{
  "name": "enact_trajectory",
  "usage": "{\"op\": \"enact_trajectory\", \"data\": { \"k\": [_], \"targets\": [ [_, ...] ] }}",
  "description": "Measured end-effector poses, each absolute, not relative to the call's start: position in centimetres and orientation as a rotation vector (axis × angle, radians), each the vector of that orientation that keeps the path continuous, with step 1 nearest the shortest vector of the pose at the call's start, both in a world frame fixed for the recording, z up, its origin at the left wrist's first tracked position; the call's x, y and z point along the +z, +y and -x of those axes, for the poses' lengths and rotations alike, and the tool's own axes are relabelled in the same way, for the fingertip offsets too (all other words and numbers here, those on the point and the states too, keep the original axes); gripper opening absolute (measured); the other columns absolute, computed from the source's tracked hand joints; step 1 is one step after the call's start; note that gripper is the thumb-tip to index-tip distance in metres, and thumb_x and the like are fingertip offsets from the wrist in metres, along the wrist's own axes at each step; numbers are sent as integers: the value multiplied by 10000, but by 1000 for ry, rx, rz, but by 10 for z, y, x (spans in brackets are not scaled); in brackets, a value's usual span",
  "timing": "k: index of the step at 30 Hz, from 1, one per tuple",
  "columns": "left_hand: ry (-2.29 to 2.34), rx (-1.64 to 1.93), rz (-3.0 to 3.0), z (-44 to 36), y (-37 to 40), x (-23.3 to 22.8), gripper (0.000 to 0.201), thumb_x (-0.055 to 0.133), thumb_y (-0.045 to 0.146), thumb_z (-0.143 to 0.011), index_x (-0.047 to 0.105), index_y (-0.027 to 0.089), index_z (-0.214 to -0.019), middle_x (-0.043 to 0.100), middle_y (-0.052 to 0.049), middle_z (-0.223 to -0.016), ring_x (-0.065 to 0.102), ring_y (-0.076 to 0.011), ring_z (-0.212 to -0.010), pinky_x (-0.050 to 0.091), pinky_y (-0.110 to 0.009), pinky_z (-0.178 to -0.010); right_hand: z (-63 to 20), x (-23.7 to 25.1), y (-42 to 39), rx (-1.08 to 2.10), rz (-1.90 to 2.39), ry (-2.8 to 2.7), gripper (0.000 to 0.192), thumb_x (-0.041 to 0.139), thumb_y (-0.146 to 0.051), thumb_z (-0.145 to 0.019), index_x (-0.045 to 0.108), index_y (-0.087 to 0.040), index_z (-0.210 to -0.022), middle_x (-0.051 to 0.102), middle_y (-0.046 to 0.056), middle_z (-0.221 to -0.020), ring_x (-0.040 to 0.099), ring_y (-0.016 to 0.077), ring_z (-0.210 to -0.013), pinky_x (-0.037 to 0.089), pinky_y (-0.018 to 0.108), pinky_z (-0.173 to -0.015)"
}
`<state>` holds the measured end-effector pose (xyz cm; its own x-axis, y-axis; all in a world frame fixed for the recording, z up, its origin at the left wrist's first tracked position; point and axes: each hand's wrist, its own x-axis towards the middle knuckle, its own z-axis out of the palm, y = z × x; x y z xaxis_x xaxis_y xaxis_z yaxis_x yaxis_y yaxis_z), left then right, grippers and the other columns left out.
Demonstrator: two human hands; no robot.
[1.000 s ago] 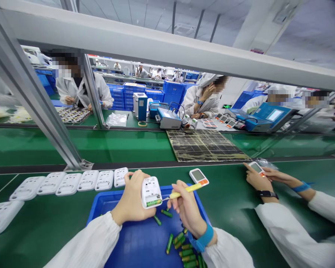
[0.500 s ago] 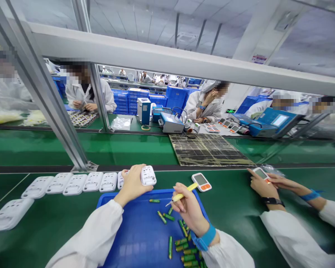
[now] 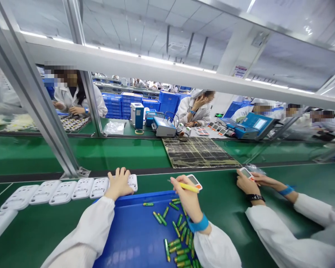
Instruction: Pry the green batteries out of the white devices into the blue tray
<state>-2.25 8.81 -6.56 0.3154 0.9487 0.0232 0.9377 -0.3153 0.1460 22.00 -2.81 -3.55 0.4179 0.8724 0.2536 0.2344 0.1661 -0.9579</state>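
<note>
My left hand (image 3: 119,184) is at the end of a row of white plastic device housings (image 3: 83,188), thumb and fingers around the last white device housing (image 3: 133,182), which lies back side up on the green bench. In my right hand (image 3: 187,199) is a yellow pen-like tool (image 3: 190,187) with a thin pointed tip, aimed left. Just behind that hand lies a white device with a grey screen and orange buttons (image 3: 194,181), partly covered by my fingers. Below both hands sits a blue tray (image 3: 128,238) with several loose green batteries (image 3: 175,229), mostly at its right side.
At the right, a co-worker's hands (image 3: 249,186) hold a similar screen device (image 3: 246,173). A dark patterned mat (image 3: 198,152) lies beyond the bench's back edge. A metal post (image 3: 48,104) rises at left. Blue test instruments (image 3: 164,126) and other people are across the line.
My left hand has moved left and lowered the white housing to the row's end. My right hand keeps the yellow tool, now turned flatter. The camera view has shifted slightly.
</note>
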Motion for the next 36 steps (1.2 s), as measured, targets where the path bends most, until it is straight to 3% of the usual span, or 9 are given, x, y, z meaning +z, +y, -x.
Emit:
{"op": "enact_trajectory", "data": {
  "k": [3, 6, 10, 15, 21, 27, 29, 32, 36],
  "targets": [
    [1804, 156, -2479, 24, 89, -66, 623, 631, 299, -504, 519, 218, -1112, 420, -166, -1321, 289, -388, -1243, 182, -692, -947, -254, -35, -22, 340, 1623, -1373, 240, 528, -460, -877, 605, -233, -881, 654, 35, -751, 590, 199, -657, 392, 290, -607],
    [1838, 163, -2480, 25, 89, -70, 583, 575, 295, -552, 523, 205, -1126, 422, -175, -1331, 292, -390, -1247, 172, -705, -947, -285, -39, -14, 94, 2153, -1597, 260, 417, -418, -936, 588, -230, -882, 670, 84, -835, 619, 259, -824, 376, 335, -693],
    [1833, 192, -2480, 25, 91, -75, 637, 551, 292, -567, 493, 203, -1195, 396, -173, -1375, 260, -401, -1278, 144, -725, -950, -305, -50, 1, 173, 2463, -1614, 210, 649, -335, -794, 553, -187, -908, 675, 142, -894, 609, 337, -899, 378, 390, -705],
    [1742, 345, -2518, 24, 89, -72, 834, 563, 221, -497, 381, 258, -1310, 373, -124, -1398, 248, -356, -1293, 147, -664, -995, -302, -59, 25, 220, 2512, -1578, 193, 558, -164, -818, 515, -184, -1005, 658, 148, -965, 599, 309, -953, 386, 415, -743],
    [1695, 608, -2505, 25, 80, -60, 762, 569, 183, -505, 423, 262, -1249, 412, -100, -1314, 306, -321, -1239, 213, -565, -982, -301, -70, 40, 262, 2518, -1421, 316, 653, -212, -727, 493, -199, -999, 618, 167, -1089, 582, 352, -1002, 385, 493, -755],
    [1597, 859, -2464, 24, 69, -47, 517, 571, 158, -586, 515, 229, -1095, 491, -90, -1195, 362, -286, -1189, 224, -501, -982, -306, -67, 33, 242, 2275, -1353, 255, 652, -342, -716, 475, -197, -829, 655, 120, -787, 639, 298, -778, 425, 351, -632],
    [1513, 920, -2456, 21, 63, -42, 498, 600, 199, -618, 510, 235, -1107, 504, -77, -1187, 370, -280, -1183, 230, -485, -987, -294, -56, 33, 198, 2152, -1352, 298, 605, -450, -752, 456, -207, -838, 661, 109, -799, 638, 273, -738, 434, 340, -618],
    [1369, 970, -2442, 15, 49, -37, 658, 681, 340, -630, 436, 257, -1235, 479, -76, -1254, 363, -289, -1200, 254, -471, -996, -254, -33, 31, 233, 1831, -1363, 389, 648, -525, -702, 427, -231, -826, 655, 112, -1031, 640, 236, -826, 462, 315, -658],
    [1202, 1005, -2358, 9, 31, -33, 991, 742, 531, -589, 231, 283, -1402, 365, -105, -1385, 313, -312, -1259, 276, -473, -1021, -184, -11, 18, 984, 997, -972, 423, 792, -384, -605, 424, -239, -756, 659, 71, -1111, 649, 243, -857, 488, 325, -652]
  ]
}}
